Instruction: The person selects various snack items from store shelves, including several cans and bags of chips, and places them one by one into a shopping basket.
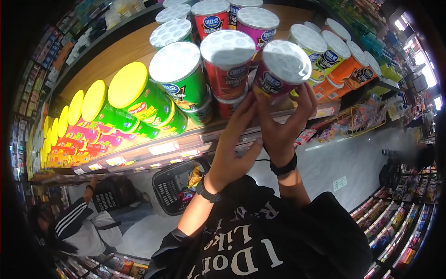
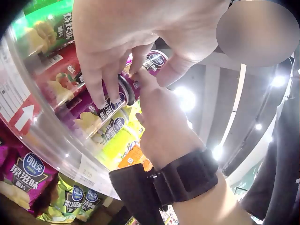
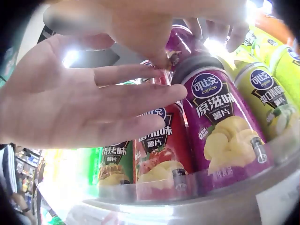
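Observation:
My right hand (image 1: pixel 290 118) holds a purple potato-chip canister (image 1: pixel 281 65) with a pale lid, tilted above the shelf's front edge. In the right wrist view, another purple canister (image 3: pixel 222 124) stands upright directly below it. My left hand (image 1: pixel 237 146) reaches up beside the right one, and its straight fingers (image 3: pixel 154 96) extend to the lower canister's top rim. Seen from the left wrist, those fingers (image 2: pixel 110 82) lie over the purple canister front. To the left stands a red canister (image 1: pixel 227 65) on top of another red one, with a green canister (image 1: pixel 179 76) beyond it.
Yellow-lidded green canisters (image 1: pixel 132 97) fill the shelf's left side; lime and orange canisters (image 1: pixel 357 58) stand right. A transparent lip (image 3: pixel 164 192) borders the shelf. A black basket (image 1: pixel 169 190) with packets is below. Another person (image 1: pixel 83 223) is at lower left.

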{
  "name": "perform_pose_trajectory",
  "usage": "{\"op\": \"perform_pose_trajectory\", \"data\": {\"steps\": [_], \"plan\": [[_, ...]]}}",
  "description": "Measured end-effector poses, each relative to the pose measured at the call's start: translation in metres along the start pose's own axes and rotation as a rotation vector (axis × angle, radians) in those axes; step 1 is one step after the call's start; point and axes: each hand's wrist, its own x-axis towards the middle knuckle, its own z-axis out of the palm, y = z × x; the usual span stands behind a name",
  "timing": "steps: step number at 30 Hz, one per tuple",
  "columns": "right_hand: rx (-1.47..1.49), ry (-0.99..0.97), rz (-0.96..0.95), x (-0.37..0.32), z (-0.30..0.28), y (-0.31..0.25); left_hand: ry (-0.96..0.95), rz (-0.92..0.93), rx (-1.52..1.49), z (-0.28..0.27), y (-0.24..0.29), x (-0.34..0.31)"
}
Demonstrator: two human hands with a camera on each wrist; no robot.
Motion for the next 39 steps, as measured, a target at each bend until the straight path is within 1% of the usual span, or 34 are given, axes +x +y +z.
{"op": "perform_pose_trajectory", "data": {"steps": [1, 5, 8, 9, 12, 14, 15, 16, 17, 18, 19, 20, 22, 24, 26, 27, 28, 30, 32, 33, 34, 36, 38, 39], "plan": [[-0.151, -0.034, 0.017, 0.002, -0.004, -0.007, 0.0, 0.009, 0.034, -0.001, 0.0, 0.0], [-0.034, -0.011, 0.052, -0.006, 0.004, 0.005, 0.027, 0.037, 0.179, -0.009, 0.004, -0.005], [0.014, 0.032, 0.082, -0.005, 0.014, 0.008, -0.009, -0.078, 0.09, -0.018, 0.002, -0.026], [0.002, 0.022, 0.087, -0.003, 0.014, 0.009, 0.023, -0.037, 0.133, -0.02, 0.006, -0.027], [0.035, 0.038, 0.109, 0.0, 0.021, 0.009, 0.13, -0.152, -0.052, -0.03, 0.002, -0.048], [0.024, 0.03, 0.088, 0.002, 0.021, 0.009, 0.192, -0.145, -0.012, -0.045, 0.004, -0.066], [-0.033, 0.036, 0.051, 0.0, 0.019, 0.01, 0.238, -0.148, 0.011, -0.053, 0.005, -0.079], [-0.076, 0.033, 0.012, -0.002, 0.017, 0.014, 0.273, -0.1, 0.045, -0.063, 0.003, -0.092], [-0.102, 0.022, -0.027, -0.006, 0.02, 0.017, 0.347, -0.073, -0.021, -0.073, -0.002, -0.11], [-0.132, 0.053, -0.121, -0.005, 0.022, 0.018, 0.431, -0.047, -0.077, -0.081, -0.003, -0.129], [0.143, 0.022, 0.148, -0.015, 0.019, 0.019, 0.541, -0.065, -0.051, -0.086, 0.001, -0.145], [0.211, 0.127, 0.117, -0.023, 0.024, 0.019, 0.629, -0.068, -0.002, -0.095, 0.004, -0.164], [0.615, 0.219, 0.036, -0.038, 0.029, 0.009, 0.771, -0.224, 0.175, -0.116, 0.011, -0.217], [0.463, 0.17, -0.022, -0.064, 0.025, 0.026, 1.017, -0.246, 0.257, -0.128, 0.012, -0.27], [0.385, 0.011, 0.011, -0.091, 0.02, 0.009, 1.23, -0.243, 0.346, -0.141, 0.018, -0.329], [0.356, -0.035, -0.125, -0.099, 0.025, -0.001, 1.362, -0.226, 0.333, -0.142, 0.023, -0.357], [0.355, -0.056, -0.19, -0.112, 0.029, -0.01, 1.503, -0.22, 0.297, -0.142, 0.028, -0.383], [0.383, -0.199, -0.239, -0.134, 0.036, -0.035, 1.808, -0.173, 0.228, -0.132, 0.036, -0.42], [0.548, -0.423, -0.23, -0.159, 0.047, -0.056, 1.94, -0.074, 0.104, -0.12, 0.038, -0.459], [0.521, -0.577, -0.259, -0.166, 0.05, -0.076, 1.988, -0.092, 0.067, -0.113, 0.039, -0.47], [0.458, -0.769, -0.342, -0.171, 0.058, -0.089, 2.052, -0.102, -0.042, -0.101, 0.037, -0.478], [0.499, -0.992, -0.346, -0.198, 0.079, -0.124, 2.16, -0.104, -0.272, -0.083, 0.022, -0.491], [0.503, -1.334, -0.306, -0.231, 0.1, -0.15, 2.142, -0.221, -0.44, -0.066, 0.008, -0.509], [0.484, -1.496, -0.339, -0.247, 0.115, -0.164, 2.143, -0.236, -0.423, -0.06, -0.001, -0.515]]}}
